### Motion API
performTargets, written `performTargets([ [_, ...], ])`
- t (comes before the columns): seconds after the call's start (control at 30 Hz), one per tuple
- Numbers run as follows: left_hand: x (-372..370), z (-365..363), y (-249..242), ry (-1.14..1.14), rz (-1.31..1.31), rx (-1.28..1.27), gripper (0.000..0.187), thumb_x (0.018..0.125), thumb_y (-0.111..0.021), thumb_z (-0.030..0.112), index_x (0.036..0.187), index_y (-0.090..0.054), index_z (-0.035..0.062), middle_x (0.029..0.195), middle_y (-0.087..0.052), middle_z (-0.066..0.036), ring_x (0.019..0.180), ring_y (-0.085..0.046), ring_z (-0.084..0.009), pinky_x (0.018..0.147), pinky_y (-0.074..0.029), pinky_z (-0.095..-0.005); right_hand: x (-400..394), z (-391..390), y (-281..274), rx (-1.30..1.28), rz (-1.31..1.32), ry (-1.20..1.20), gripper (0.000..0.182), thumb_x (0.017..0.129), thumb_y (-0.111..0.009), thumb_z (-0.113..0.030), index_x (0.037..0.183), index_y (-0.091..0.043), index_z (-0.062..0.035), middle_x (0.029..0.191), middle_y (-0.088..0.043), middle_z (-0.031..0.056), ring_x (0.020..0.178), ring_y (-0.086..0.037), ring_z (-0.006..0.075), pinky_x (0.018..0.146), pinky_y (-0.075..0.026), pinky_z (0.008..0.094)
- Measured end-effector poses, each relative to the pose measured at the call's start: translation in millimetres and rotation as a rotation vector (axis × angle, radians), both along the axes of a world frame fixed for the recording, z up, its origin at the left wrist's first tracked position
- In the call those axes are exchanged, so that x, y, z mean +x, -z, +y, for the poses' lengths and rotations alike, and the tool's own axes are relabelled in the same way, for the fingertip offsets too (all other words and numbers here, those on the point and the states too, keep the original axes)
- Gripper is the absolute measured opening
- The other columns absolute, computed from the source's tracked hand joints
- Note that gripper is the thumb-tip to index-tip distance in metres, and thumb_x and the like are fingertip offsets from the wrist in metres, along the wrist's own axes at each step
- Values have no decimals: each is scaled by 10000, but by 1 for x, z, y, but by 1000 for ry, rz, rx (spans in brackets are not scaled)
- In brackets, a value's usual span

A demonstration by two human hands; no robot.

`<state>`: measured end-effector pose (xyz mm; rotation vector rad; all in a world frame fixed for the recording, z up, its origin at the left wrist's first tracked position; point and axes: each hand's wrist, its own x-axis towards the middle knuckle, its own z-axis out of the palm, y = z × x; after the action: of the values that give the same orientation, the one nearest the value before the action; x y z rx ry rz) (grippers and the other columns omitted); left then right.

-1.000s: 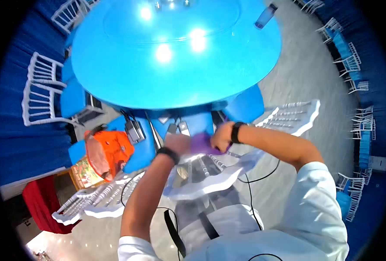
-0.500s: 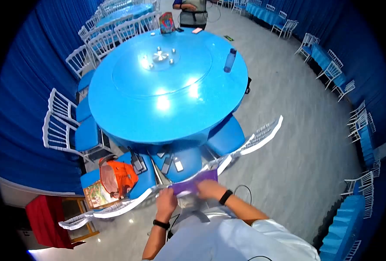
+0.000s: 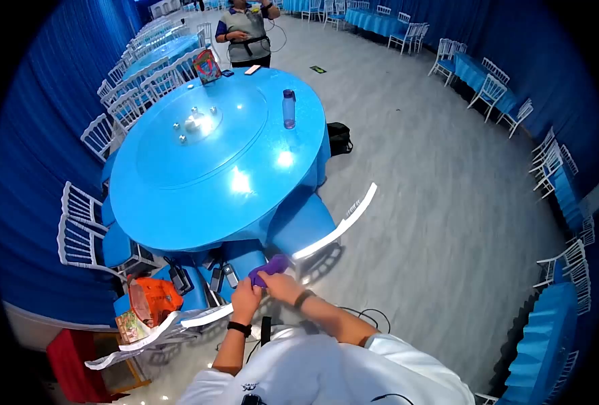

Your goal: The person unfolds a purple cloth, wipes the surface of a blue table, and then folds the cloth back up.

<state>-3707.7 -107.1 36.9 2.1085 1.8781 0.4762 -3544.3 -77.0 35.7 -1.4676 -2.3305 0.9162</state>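
A soft-looking purple cloth-like item [image 3: 272, 264] is held out low in front of the body, nr the blue padded seat [image 3: 247, 252]. Its near-left end is gripped by the left hand [image 3: 247, 298]; its near side is grasped by the right hand [image 3: 280, 287], w/ fingers curled in. Prob. 2 hands are used so limp material doesn't sag; pouch or folded cloth, can't tell. On that seat, 2 small handheld devices, 1 pale [image 3: 231, 275] & 1 dark [image 3: 216, 279], are laid side by side, prob. for easy reach. A bright orange bag [image 3: 154, 300] is set to the left, apparently so the glossy blue round table [image 3: 198, 219] isn't crowded. A translucent blue bottle [image 3: 289, 111] is stood upright there, nr the rim.
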Motion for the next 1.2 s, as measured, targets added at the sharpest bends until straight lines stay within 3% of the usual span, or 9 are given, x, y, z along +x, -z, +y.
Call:
performTargets([
  [0.33,-63,-67,-38,-453,101,-265,277,788,-615,301,942,-597,71,913,-643,-132,900,-633,-337,736,-490,-490,-34,-19,19,-42,87,-415,672,857,-600,-172,1463,-314,-120,901,-665,230,797,-659,409,693,-511,502],
  [0.47,-54,-43,-18,-249,167,-208,265,791,-586,289,936,-592,67,904,-649,-152,822,-643,-357,725,-494,-492,-16,-5,9,-94,96,-413,666,846,-553,-140,1468,-316,-174,883,-665,236,785,-655,407,694,-503,513],
  [0.57,4,-11,-5,2,209,-45,251,785,-584,277,935,-602,76,875,-637,-158,769,-636,-365,684,-501,-484,28,17,2,-61,103,-132,626,800,-615,-163,1386,-399,-198,859,-668,222,798,-653,408,711,-505,507],
  [0.6,16,-3,-5,-11,185,-40,251,785,-584,277,935,-602,76,875,-637,-158,769,-636,-365,684,-501,-484,36,21,1,21,167,-90,584,780,-638,-135,1323,-422,-126,847,-669,228,768,-650,415,683,-506,512],
  [0.73,35,11,-11,-4,-12,-52,216,779,-587,267,878,-596,75,830,-611,-162,745,-614,-376,642,-491,-491,34,33,9,12,172,-223,571,811,-636,-170,1313,-398,-40,836,-659,253,787,-647,423,690,-503,519],
  [0.9,-23,-29,-18,-126,-66,-53,197,763,-624,239,792,-593,47,779,-622,-162,722,-607,-389,646,-487,-476,-12,11,11,-146,202,-359,549,797,-636,-134,1260,-379,13,849,-648,275,789,-633,445,670,-488,531],
  [0.97,-57,-53,-21,-222,-57,-152,220,780,-571,272,860,-627,75,858,-651,-145,811,-635,-336,706,-468,-518,-39,0,1,-300,75,-425,681,813,-637,-145,1389,-310,11,920,-641,281,843,-631,435,741,-495,485],
  [1.13,-81,-65,-41,-329,15,-200,218,772,-583,266,866,-623,73,859,-651,-137,840,-631,-338,732,-458,-530,-60,-10,-1,-365,271,-504,697,816,-623,-119,1411,-285,16,929,-633,277,836,-625,427,730,-482,474],
  [1.2,-66,-58,-36,-256,147,-90,201,765,-616,245,859,-607,67,853,-640,-147,774,-628,-354,700,-477,-510,-49,-8,-7,-367,270,-440,673,820,-631,-112,1413,-317,-54,981,-640,268,884,-629,421,758,-489,473],
])
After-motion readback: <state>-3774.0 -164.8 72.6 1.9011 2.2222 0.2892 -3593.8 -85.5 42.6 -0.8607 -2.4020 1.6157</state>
